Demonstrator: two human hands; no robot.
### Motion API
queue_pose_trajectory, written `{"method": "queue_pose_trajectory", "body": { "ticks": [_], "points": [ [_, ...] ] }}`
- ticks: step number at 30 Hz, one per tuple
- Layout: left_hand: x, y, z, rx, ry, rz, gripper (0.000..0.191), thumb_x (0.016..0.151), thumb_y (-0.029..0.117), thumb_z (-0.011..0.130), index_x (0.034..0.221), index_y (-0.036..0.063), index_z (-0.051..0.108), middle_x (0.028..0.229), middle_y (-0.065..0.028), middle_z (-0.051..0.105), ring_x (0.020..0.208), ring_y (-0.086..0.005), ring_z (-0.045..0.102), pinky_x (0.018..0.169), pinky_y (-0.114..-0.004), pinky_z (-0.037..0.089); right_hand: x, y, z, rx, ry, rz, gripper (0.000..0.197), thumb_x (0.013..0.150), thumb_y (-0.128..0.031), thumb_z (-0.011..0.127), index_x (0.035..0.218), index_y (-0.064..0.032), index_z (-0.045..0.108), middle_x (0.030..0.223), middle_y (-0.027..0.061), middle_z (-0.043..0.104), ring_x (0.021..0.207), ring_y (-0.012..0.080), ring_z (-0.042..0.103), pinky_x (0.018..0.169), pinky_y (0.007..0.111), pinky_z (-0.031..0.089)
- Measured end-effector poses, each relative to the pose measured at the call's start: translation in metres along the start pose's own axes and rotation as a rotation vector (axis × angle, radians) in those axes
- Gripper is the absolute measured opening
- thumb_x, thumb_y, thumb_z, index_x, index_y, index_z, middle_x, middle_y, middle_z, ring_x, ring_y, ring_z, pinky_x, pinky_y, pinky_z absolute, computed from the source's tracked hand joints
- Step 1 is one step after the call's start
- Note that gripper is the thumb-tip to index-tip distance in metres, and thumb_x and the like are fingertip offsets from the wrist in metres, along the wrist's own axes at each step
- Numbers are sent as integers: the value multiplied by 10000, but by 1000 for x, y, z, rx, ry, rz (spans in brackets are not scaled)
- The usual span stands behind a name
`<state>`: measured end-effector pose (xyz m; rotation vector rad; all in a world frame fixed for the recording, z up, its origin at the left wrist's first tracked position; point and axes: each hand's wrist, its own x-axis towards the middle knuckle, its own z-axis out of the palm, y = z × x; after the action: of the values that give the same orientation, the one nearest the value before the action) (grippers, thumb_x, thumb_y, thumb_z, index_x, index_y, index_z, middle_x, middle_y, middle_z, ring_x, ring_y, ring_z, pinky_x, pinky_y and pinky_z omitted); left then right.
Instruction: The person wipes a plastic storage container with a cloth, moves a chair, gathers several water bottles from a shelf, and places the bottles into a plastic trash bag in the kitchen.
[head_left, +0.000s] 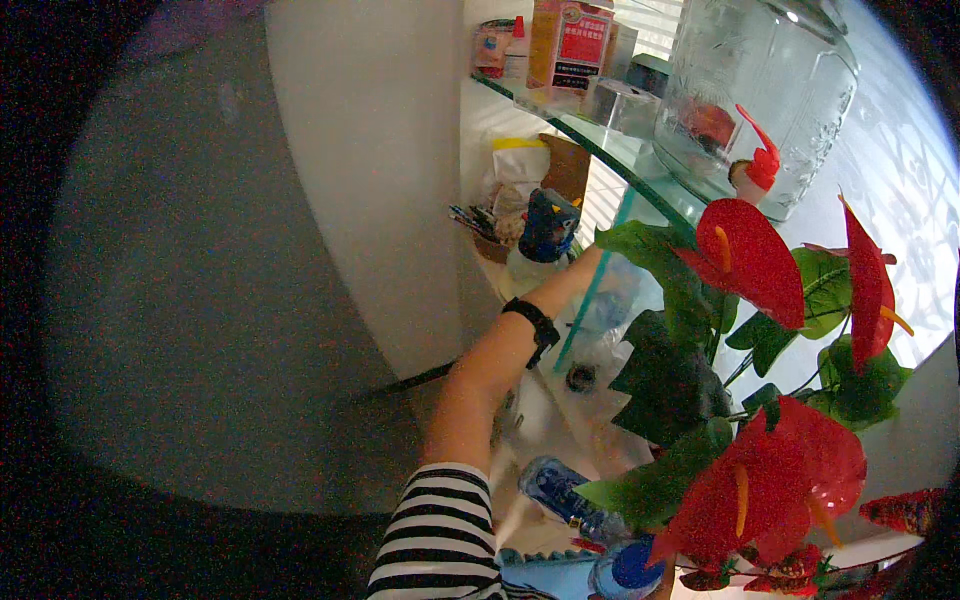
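Note:
My left arm, in a black-and-white striped sleeve with a black watch (533, 330) at the wrist, reaches in beneath a glass shelf (600, 154). My left hand (583, 270) is partly hidden behind an upright glass pane (592, 300) and a green leaf, so its fingers and anything in them cannot be made out. Just beside the hand stands a container with a dark blue patterned top (550, 225). Behind that are several pens (474, 220) and a white bag with a yellow top (520, 161). My right hand is out of view.
Red anthurium flowers (754, 259) with green leaves crowd the right. A large glass jar (757, 90), a pink box (574, 45) and a red-capped bottle (516, 49) stand on the shelf. Lower down are a blue bottle (559, 487) and a blue cap (637, 562). A pale panel (375, 150) rises left.

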<state>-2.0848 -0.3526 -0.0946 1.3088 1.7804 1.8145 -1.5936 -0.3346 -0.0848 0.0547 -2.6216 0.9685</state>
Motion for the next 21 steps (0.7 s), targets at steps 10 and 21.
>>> {"method": "queue_pose_trajectory", "body": {
  "ticks": [10,21],
  "points": [
    [-34,45,-16,155,216,-105,581,677,203,783,1167,35,518,1000,-74,627,915,-193,600,794,-332,485,-12,-3,-2,107,-73,-53,903,497,-446,844,1215,-49,467,1249,174,449,1181,343,424,990,444,357],
    [-104,64,-32,451,568,-58,668,640,220,770,1208,17,484,1099,-131,585,971,-245,592,876,-369,459,-62,-1,-16,213,-28,-147,997,457,-391,848,1269,-28,398,1297,168,408,1201,349,408,1001,432,352]
  ]
}}
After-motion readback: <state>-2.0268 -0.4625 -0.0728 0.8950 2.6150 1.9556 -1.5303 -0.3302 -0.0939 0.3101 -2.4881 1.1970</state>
